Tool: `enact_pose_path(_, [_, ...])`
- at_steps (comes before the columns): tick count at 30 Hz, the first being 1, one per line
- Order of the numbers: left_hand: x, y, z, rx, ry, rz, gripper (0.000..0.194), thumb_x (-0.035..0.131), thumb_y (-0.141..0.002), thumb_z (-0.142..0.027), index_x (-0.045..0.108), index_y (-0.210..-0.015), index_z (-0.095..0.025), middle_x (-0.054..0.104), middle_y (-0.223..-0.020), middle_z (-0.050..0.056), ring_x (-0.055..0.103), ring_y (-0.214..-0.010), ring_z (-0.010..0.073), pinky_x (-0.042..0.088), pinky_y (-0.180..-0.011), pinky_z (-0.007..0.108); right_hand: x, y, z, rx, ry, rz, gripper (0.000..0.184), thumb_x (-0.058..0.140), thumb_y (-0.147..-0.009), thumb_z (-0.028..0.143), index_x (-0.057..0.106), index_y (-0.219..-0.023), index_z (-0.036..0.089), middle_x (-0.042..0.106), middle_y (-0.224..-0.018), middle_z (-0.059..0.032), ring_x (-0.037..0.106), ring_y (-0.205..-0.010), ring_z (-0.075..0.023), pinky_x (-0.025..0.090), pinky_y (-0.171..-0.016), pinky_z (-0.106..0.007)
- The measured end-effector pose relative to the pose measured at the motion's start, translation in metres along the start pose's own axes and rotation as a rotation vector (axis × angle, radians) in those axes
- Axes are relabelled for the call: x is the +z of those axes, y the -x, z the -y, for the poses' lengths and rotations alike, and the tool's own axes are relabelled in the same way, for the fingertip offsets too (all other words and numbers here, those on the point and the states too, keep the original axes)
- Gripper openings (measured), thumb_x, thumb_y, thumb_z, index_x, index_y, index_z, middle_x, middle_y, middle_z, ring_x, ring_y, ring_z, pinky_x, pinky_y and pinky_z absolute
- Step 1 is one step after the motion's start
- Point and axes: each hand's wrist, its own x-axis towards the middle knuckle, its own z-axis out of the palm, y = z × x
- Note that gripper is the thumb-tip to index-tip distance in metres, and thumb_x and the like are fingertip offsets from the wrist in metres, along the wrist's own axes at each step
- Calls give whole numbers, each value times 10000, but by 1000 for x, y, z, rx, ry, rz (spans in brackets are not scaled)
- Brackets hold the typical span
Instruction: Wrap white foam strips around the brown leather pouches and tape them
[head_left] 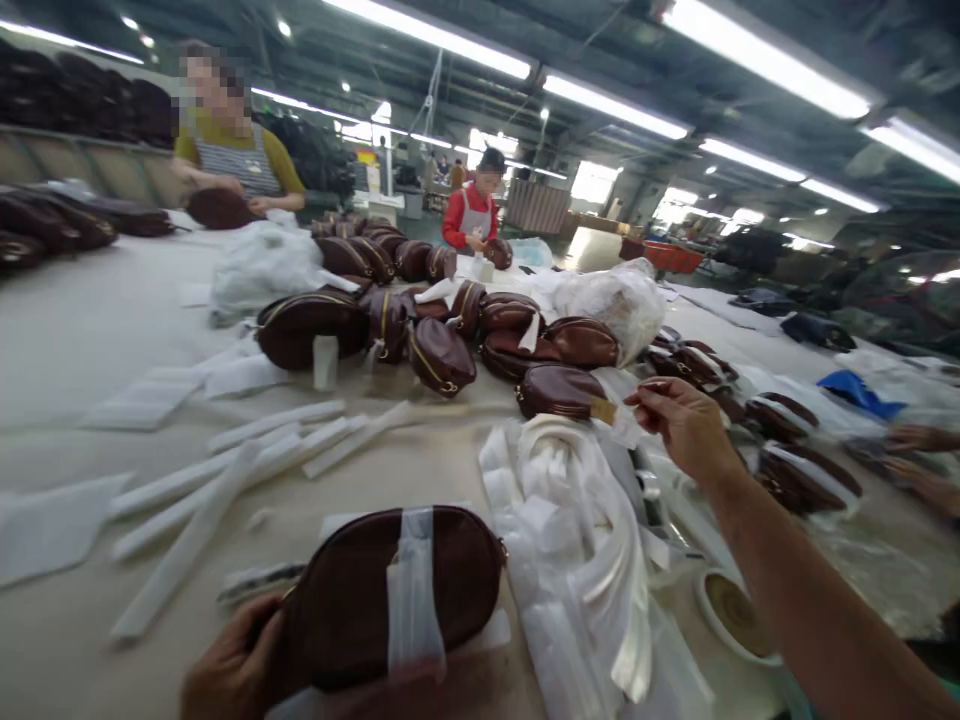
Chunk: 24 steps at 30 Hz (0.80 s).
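Observation:
My left hand (229, 668) is closed around the left end of a dark brown oval leather pouch (352, 590) at the near edge of the table. A strip of white wrap (414, 590) runs across the pouch's middle. My right hand (686, 425) reaches out to the right and pinches a small piece of tape or tag (615, 412) between thumb and fingers, just beside another brown pouch (559, 390). A heap of white foam wraps (570, 520) lies between the two hands.
Many brown pouches (435, 340) are piled in the table's middle and along the right. Loose white strips (247, 460) lie to the left, and a tape roll (731, 612) sits lower right. White plastic bags (611, 300) stand behind. Two people work at the far side.

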Motion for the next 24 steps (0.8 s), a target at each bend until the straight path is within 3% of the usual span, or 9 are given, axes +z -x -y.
enact_pose_path(2, [-3,0,-3,-39,110,67,313,521,-713,-478,644,-820,-211,694,-806,-1,651,-750,216,540,-663,279,50,14,6,-19,-9,160,319,714,-622,402,543,-776,181,642,-655,-11,477,-455,-78,334,-409,-194])
enact_pose_path(6, [-5,4,-16,18,275,49,233,489,-751,-360,635,-800,-185,681,-787,36,631,-754,199,516,-736,297,150,59,-1,-84,113,544,271,622,-729,442,562,-809,189,634,-683,-20,526,-518,-108,401,-475,-223])
enact_pose_path(10, [2,4,-14,2,280,-20,197,456,-774,-276,627,-816,-188,669,-812,36,619,-768,168,501,-755,275,235,107,-22,-368,347,989,156,468,-840,316,560,-803,195,587,-703,-18,537,-621,-129,422,-604,-243])
enact_pose_path(12, [6,5,-11,3,295,-37,184,453,-779,-251,621,-816,-187,662,-816,36,613,-775,162,494,-759,270,267,124,-32,-521,470,1141,154,424,-866,237,556,-805,187,579,-742,-29,525,-677,-135,402,-654,-244])
enact_pose_path(17, [10,7,-8,-19,346,-65,111,483,-796,-217,587,-818,-184,633,-794,26,592,-754,151,478,-727,258,315,134,-41,-710,738,1323,178,431,-888,152,579,-790,159,557,-781,-38,482,-700,-129,351,-670,-235])
enact_pose_path(24, [12,7,-5,-94,372,-104,49,560,-781,-208,544,-823,-189,593,-769,8,564,-724,144,462,-699,251,332,137,-36,-691,790,1546,191,453,-896,171,601,-778,149,538,-767,-23,467,-668,-106,324,-631,-212])
